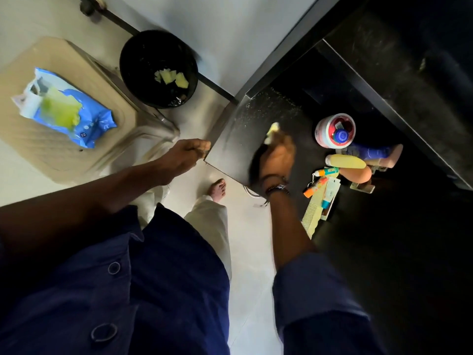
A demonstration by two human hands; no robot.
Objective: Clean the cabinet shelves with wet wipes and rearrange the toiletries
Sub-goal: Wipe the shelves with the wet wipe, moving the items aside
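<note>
My right hand (277, 160) presses a pale yellow wet wipe (271, 129) against the inner face of the open dark cabinet door (238, 134). My left hand (185, 153) grips the outer edge of that door. On the dark shelf (302, 139) to the right lie toiletries: a red-and-white jar (325, 133) with a blue-capped bottle (368, 151), a yellow tube (345, 160), small orange-capped tubes (316, 187) and a pale comb (313, 217). The blue wet wipes pack (74, 111) rests open on a beige stool (64, 149) at left.
A black waste bin (158, 69) holding used yellow wipes stands on the floor behind the stool. A higher dark shelf (399, 80) runs across the upper right. My bare foot (217, 189) is on the pale floor beneath the door.
</note>
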